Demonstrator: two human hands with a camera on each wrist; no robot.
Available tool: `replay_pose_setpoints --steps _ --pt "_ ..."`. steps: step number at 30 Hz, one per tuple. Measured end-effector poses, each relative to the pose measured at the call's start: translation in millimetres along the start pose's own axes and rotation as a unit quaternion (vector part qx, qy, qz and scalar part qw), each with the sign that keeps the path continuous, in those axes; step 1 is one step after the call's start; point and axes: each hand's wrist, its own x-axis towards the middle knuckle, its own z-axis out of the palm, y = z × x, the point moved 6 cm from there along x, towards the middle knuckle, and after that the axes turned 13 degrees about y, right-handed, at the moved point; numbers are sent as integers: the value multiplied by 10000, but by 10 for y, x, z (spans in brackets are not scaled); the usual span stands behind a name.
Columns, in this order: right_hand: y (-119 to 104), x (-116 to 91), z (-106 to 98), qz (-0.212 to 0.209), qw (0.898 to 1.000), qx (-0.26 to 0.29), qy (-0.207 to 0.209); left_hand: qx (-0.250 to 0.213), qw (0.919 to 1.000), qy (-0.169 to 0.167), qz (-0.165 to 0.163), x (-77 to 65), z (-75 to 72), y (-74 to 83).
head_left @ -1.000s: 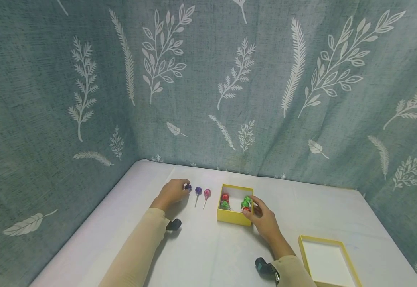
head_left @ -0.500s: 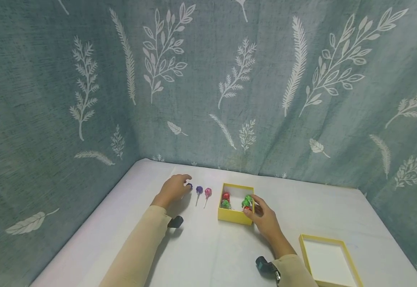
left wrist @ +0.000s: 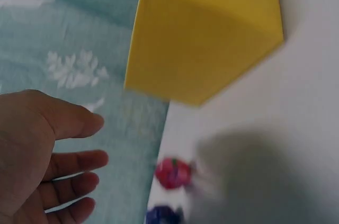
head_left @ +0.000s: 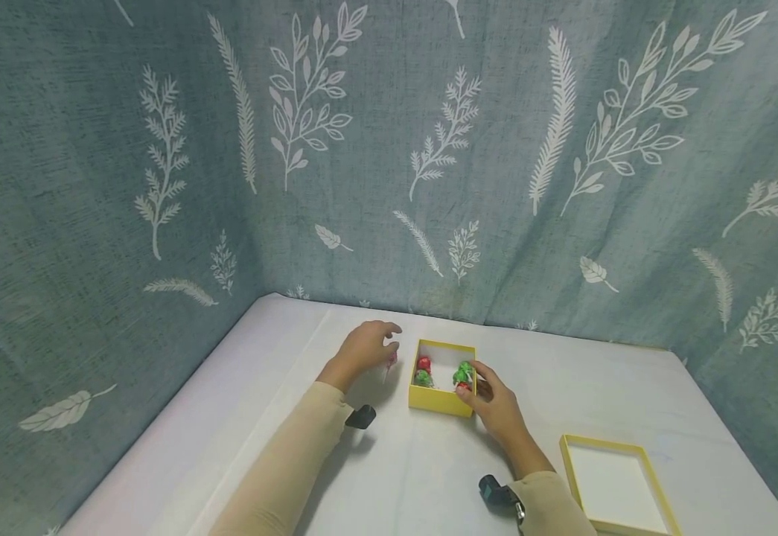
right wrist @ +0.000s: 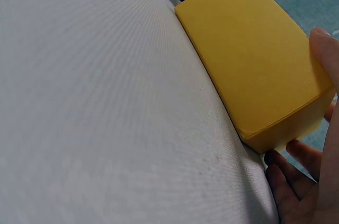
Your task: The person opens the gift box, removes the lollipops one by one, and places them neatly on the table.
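My left hand [head_left: 364,347] is over the white table, left of the yellow box [head_left: 437,400], its fingers loosely bent and nothing held. Just below it lies a pink lollipop [head_left: 391,360], partly covered by the hand; the left wrist view shows that pink lollipop [left wrist: 173,172] beside a dark blue lollipop [left wrist: 163,215]. On the box's right wall my right hand [head_left: 498,404] grips the side, thumb near the front corner. Inside the open-topped box, a red lollipop [head_left: 423,363] and a green lollipop [head_left: 423,378] are at the left, with more green lollipops [head_left: 464,371] and a red one at the right.
A shallow yellow-edged lid [head_left: 619,484], white inside, lies on the table [head_left: 429,476] at the front right. Behind the table hangs a grey-green curtain [head_left: 375,186] with white leaf patterns, continuing along the left and right sides.
My left hand has left the dark blue lollipop at the far left and moved right, over the other lollipops towards the box. My right hand stays on the box.
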Motion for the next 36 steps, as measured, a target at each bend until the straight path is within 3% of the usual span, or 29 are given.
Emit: replay_pose_setpoints --steps 7,12,20,31,36 --pt "2 9 1 -25 10000 -38 14 -183 9983 223 505 88 39 390" --pt "9 9 -4 -75 10000 -10 25 -356 9962 188 767 102 126 659" --pt "16 -4 -8 -150 9999 29 39 -56 9921 129 1250 70 314 970" --pt "14 -12 -11 -144 9998 151 -10 469 9874 -230 1491 15 544 1150" --pt "8 -23 -13 -134 9998 175 -34 498 9877 -510 1389 20 657 1146"
